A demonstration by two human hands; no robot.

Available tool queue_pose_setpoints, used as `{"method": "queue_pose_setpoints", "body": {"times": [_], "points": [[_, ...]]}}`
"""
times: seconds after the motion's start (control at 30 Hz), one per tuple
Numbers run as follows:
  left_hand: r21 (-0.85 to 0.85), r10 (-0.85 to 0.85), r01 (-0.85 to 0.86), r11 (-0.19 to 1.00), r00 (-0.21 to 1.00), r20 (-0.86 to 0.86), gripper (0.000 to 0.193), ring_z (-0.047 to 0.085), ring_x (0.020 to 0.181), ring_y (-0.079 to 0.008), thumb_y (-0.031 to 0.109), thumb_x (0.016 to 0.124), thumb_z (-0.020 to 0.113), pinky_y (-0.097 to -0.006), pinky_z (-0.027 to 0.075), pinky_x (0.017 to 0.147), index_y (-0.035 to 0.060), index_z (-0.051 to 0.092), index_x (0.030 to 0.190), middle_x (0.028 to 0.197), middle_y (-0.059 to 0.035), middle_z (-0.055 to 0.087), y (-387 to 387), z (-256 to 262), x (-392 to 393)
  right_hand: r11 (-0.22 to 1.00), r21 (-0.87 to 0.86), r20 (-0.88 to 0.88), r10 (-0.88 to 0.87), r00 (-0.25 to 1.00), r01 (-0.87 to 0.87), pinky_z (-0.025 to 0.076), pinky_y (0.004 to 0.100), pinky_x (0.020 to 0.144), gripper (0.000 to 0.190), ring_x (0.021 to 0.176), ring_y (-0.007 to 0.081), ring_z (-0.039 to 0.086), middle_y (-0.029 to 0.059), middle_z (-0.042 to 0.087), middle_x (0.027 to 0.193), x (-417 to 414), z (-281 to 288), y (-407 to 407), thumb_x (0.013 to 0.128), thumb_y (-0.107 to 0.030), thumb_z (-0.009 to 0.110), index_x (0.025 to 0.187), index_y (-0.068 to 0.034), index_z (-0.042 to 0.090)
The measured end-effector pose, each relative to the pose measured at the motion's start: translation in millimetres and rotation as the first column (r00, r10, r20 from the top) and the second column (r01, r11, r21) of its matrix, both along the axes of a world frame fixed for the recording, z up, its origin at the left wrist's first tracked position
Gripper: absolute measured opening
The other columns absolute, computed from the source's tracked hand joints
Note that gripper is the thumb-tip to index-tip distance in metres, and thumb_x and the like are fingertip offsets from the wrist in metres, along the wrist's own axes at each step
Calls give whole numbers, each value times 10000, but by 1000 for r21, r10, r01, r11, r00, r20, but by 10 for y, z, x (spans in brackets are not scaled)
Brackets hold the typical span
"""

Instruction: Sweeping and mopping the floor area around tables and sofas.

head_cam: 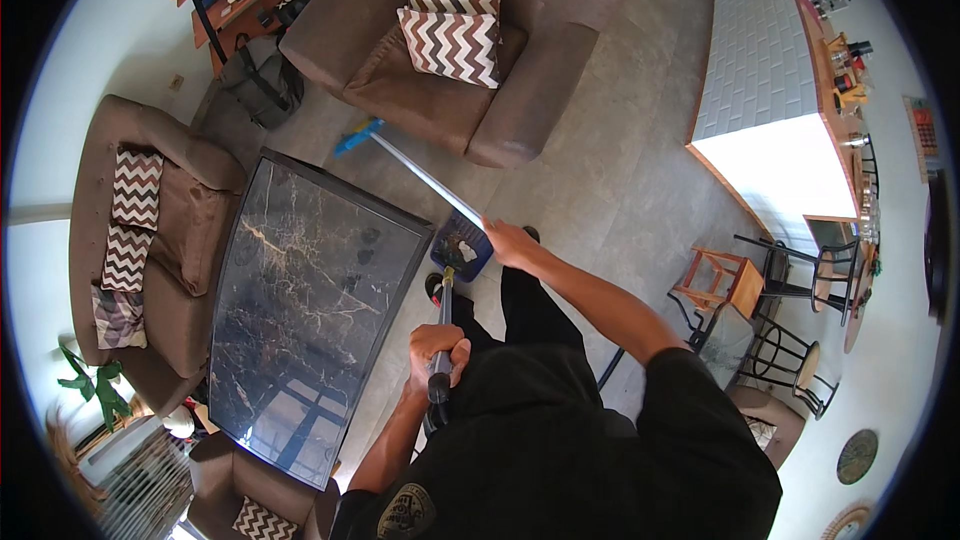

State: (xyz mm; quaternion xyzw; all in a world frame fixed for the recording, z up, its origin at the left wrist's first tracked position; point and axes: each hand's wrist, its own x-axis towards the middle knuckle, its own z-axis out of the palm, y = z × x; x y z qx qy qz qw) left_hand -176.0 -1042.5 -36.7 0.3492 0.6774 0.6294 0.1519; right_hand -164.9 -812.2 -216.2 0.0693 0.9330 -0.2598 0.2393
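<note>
My right hand [512, 244] grips the pale handle of a broom [427, 178]. The blue broom head [358, 138] rests on the floor between the marble-patterned coffee table and the brown armchair. In my left hand [437, 351] is the dark upright handle of a long-handled dustpan. Its dark blue pan [469, 264] lies on the floor close to my feet, with some pale and dark debris inside. Part of the pan's far edge is covered by the broom handle and my right hand.
The coffee table [315, 270] stands close on the left. Ahead is the brown armchair [525, 101] with two zigzag cushions. A brown sofa [180, 240] lines the left wall, beside a grey bag [259, 82]. A wooden stool [739, 285] and metal chairs [802, 364] stand at right.
</note>
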Motion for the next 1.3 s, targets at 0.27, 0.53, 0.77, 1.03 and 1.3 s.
{"method": "queue_pose_setpoints", "body": {"times": [0.27,0.53,0.77,1.03,1.3], "points": [[31,0,-1,1000,999,39,293,372,368,-248,15,732,540,-358,271,380,40,347,513,470,-78,325,-11,-12,0,940,20,298,-330,896,340,467,470,799,563,895,394,596,232,618,920,-782,-411,106,962,-447,259,1090,-17,599],[26,-31,30,999,999,37,275,356,373,-246,-6,698,530,-363,261,381,41,338,507,470,-79,318,-201,-12,-5,963,260,378,-37,925,-68,492,470,803,460,906,388,614,232,601,1006,1035,13,896,942,-262,362,1383,-135,329],[43,-41,40,998,999,27,283,334,367,-237,-4,701,532,-357,249,381,39,333,504,467,-73,300,-313,95,11,934,346,498,-99,861,-93,512,458,768,661,897,366,622,223,596,989,1739,467,868,865,-52,440,1448,-203,167],[75,-4,2,997,1000,26,310,335,359,-225,5,713,543,-345,245,381,35,319,500,461,-72,291,-426,88,47,944,329,424,-145,894,-3,492,471,764,580,847,377,616,224,608,907,1654,965,704,887,-106,451,1431,-183,263],[50,-2,0,999,999,34,308,333,359,-225,22,724,533,-348,245,381,40,324,498,461,-68,291,-415,64,100,951,308,339,-116,934,7,511,461,713,604,820,358,627,214,608,879,1138,699,503,832,-15,462,1405,-103,295]]}}
